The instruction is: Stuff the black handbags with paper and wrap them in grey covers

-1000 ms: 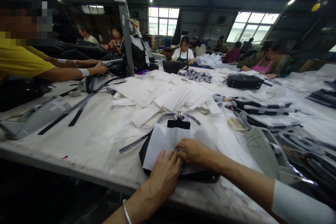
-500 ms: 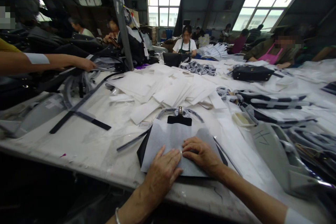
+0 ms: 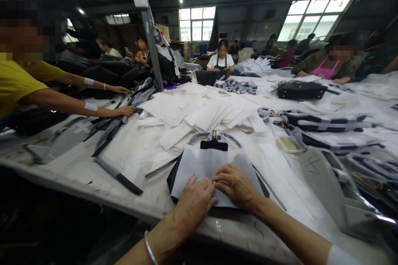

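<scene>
Workpiece: black handbag [image 3: 173,179], lying at the near edge of the worktable [image 3: 74,174], directly in front of the person.
Cover sheet: white translucent sheet [image 3: 199,161], spread over the bag's upward face; black side portions project beyond it.
Closure: black flap tab [image 3: 214,145] with metal clasp [image 3: 214,134], at the far edge of the sheet; the wrapped handle [image 3: 234,138] arches behind.
Left hand: left hand [image 3: 196,198] laid on the sheet, palm down, fingers extended and close together, gripping nothing visible.
Right hand: right hand [image 3: 234,184] on the sheet, fingers bent, fingertips meeting the left fingertips; whether it pinches anything cannot be determined.
Paper stock: loose pile of white sheets [image 3: 205,109], beyond the bag.
Right side: grey marked bin [image 3: 314,174], beside a small plastic tub [image 3: 289,144].
Adjacent station: co-worker in yellow [image 3: 27,87], both arms extended toward dark straps.
</scene>
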Motion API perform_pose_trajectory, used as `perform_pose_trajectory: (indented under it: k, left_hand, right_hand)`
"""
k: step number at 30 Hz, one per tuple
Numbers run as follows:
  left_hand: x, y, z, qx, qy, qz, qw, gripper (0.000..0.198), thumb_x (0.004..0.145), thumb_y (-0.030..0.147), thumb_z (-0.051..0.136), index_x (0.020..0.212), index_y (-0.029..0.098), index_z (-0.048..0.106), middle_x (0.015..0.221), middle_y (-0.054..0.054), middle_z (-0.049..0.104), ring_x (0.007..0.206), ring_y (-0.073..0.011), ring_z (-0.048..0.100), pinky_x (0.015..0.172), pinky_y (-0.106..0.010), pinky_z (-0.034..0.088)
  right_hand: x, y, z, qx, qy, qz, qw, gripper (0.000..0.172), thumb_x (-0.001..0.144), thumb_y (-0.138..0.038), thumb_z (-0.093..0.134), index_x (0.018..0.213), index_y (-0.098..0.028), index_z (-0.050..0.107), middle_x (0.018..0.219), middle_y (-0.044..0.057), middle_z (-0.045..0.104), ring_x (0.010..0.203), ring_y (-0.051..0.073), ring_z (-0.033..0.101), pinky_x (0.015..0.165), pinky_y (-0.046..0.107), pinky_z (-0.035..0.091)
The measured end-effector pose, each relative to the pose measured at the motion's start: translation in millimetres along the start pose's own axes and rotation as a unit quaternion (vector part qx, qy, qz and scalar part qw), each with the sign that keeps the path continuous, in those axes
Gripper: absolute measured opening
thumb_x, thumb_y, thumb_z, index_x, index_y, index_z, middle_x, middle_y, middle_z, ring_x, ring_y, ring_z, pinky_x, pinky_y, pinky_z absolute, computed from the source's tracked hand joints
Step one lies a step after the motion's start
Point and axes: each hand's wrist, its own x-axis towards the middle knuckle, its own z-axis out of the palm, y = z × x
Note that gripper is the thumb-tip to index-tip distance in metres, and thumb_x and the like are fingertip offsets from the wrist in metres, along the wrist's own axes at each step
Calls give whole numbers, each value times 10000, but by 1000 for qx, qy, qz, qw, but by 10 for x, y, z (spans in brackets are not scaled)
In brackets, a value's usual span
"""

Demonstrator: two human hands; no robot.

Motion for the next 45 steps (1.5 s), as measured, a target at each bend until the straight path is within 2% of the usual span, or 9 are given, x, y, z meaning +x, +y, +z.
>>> perform_pose_trajectory:
  k: [4,8,14,18,21,26,32,40,45]
  left_hand:
    - [219,-33,-346,26,-100,33,994,204,971,332,571,1014,170,688,1002,-87,747,945,-274,717,913,-442,544]
    - [539,-134,-468,37,-118,49,991,202,935,309,574,856,171,699,798,-78,734,776,-259,722,710,-327,557]
    - [542,-158,-84,67,-39,-31,997,196,954,117,448,1030,143,627,970,-106,706,916,-258,680,796,-358,537]
    - [453,-195,103,60,5,-23,998,185,940,104,490,1080,156,598,1039,-92,675,1008,-262,634,903,-396,507]
    - [452,-219,130,49,37,-18,998,174,931,124,530,1088,161,595,1082,-98,654,1081,-277,599,1006,-453,455]
    - [443,-268,120,13,81,-61,995,207,948,188,561,1155,198,579,1169,-75,621,1197,-257,544,1177,-518,270]
    - [487,-392,81,-14,67,-111,992,203,993,196,495,1175,165,580,1174,-95,625,1107,-215,599,1000,-350,464]
    - [656,-547,-30,19,16,-51,998,241,922,374,657,969,138,660,1023,-113,667,935,-263,643,854,-365,499]
    - [601,-536,21,60,64,-80,993,232,997,335,537,1060,137,640,1108,-126,661,1105,-279,588,1015,-436,416]
  right_hand:
    - [34,-17,-10,-50,-33,-12,998,169,962,-323,627,1064,-285,757,1038,43,704,1017,227,588,920,376,449]
    - [40,-102,-28,-102,-53,-3,993,169,965,-301,607,988,-238,762,1040,71,710,992,246,598,878,376,464]
    - [161,-158,-239,-42,-125,64,989,247,877,-126,595,1019,-223,770,1051,40,749,1037,205,646,942,273,459]
    - [489,-56,-357,-61,-165,110,978,292,775,-54,578,881,-228,788,865,15,775,831,181,708,754,218,497]
    - [623,-1,-272,-119,-130,145,974,246,825,-74,540,862,-154,770,857,112,762,837,243,709,735,280,502]
    - [373,33,-31,-170,-69,139,973,267,969,-186,487,1125,-137,699,1156,144,699,1093,265,632,967,352,461]
    - [181,126,60,-216,-14,117,969,342,1016,-298,484,1298,-154,612,1318,129,640,1254,285,546,1162,498,273]
    - [160,144,48,-251,19,119,961,410,998,-469,515,1270,-187,635,1276,101,670,1155,297,590,1056,455,363]
    - [165,131,29,-251,41,143,957,333,1037,-426,445,1157,-219,677,1109,80,711,1019,270,618,945,415,399]
